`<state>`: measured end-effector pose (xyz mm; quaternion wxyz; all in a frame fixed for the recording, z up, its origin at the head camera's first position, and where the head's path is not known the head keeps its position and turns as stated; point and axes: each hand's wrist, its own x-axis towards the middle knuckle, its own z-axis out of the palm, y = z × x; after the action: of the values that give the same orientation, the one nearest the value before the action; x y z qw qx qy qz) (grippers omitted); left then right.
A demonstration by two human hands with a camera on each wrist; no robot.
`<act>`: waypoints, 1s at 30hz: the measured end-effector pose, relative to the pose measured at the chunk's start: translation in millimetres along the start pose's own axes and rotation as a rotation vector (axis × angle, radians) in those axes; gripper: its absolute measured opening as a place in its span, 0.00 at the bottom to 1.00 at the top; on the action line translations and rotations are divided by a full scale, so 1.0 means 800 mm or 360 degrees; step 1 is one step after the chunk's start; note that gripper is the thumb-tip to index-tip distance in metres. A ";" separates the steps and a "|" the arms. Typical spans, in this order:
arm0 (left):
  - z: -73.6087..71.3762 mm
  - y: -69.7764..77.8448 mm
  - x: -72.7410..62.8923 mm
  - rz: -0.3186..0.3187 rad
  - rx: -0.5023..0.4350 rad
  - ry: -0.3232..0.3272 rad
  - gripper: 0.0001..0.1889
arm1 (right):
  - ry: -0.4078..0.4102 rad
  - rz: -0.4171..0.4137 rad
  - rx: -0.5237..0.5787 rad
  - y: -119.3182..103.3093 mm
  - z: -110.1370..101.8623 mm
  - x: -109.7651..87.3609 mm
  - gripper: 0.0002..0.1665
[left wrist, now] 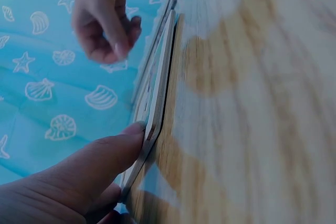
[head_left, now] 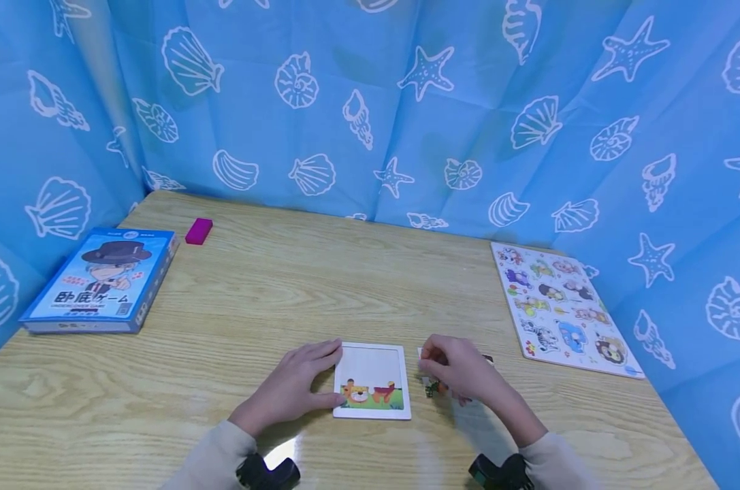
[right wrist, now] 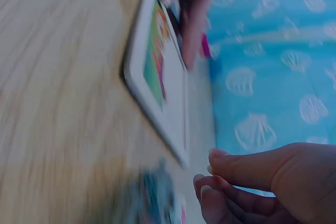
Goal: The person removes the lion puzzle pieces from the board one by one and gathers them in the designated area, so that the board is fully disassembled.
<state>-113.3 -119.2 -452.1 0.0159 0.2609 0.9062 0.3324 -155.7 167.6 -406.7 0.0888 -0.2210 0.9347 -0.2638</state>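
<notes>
Puzzle tray (head_left: 372, 412) lies flat on the wooden table (head_left: 284, 286), near its front edge and between the two hands. It has a square white frame; an orange animal picture (head_left: 372, 396) on a green ground fills its lower strip, and the area above is plain white.

At its left side, the left hand (head_left: 299, 384) rests with fingers extended and thumb spread wide from them, the thumb on the lower corner of the frame and a fingertip at the upper one.

Just beyond the tray's right side, the right hand (head_left: 458, 367) is over loose pieces (head_left: 431, 389), partly hidden beneath it. Its fingers are curled, the thumb tip close to the index fingertip; the right wrist view shows these tips bare, with the pieces below blurred.

Farther right, an animal board (head_left: 559, 313) lies at the table's edge. At the far left are a blue game box (head_left: 103, 279) with a hatted figure on its lid and, just beside it, a magenta block (head_left: 199, 231). Behind everything hangs a blue curtain (head_left: 345, 68) printed with white shells and starfish.
</notes>
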 end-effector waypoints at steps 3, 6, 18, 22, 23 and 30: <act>0.001 0.000 0.001 -0.0005 0.0005 -0.0008 0.38 | -0.0080 -0.0062 0.0024 -0.017 0.015 0.013 0.04; 0.003 -0.001 0.002 -0.0030 0.0010 -0.0022 0.38 | -0.0173 -0.0094 0.0100 -0.033 0.027 0.022 0.04; 0.002 -0.002 0.002 -0.0015 0.0005 -0.0011 0.37 | -0.0422 -0.0160 0.0307 -0.065 0.059 0.040 0.10; 0.000 -0.003 0.002 -0.0016 0.0016 -0.0010 0.37 | -0.0417 -0.0177 0.0294 -0.069 0.062 0.040 0.10; 0.000 -0.003 0.003 -0.0017 0.0016 -0.0010 0.37 | -0.0417 -0.0181 0.0290 -0.069 0.062 0.040 0.10; -0.001 -0.001 0.002 -0.0017 0.0017 -0.0019 0.37 | -0.0402 -0.0224 0.0216 -0.067 0.064 0.038 0.08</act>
<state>-115.3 -119.4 -451.2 0.0217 0.2581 0.9093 0.3257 -148.7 89.3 -422.8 0.2017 -0.3109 0.8783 -0.3022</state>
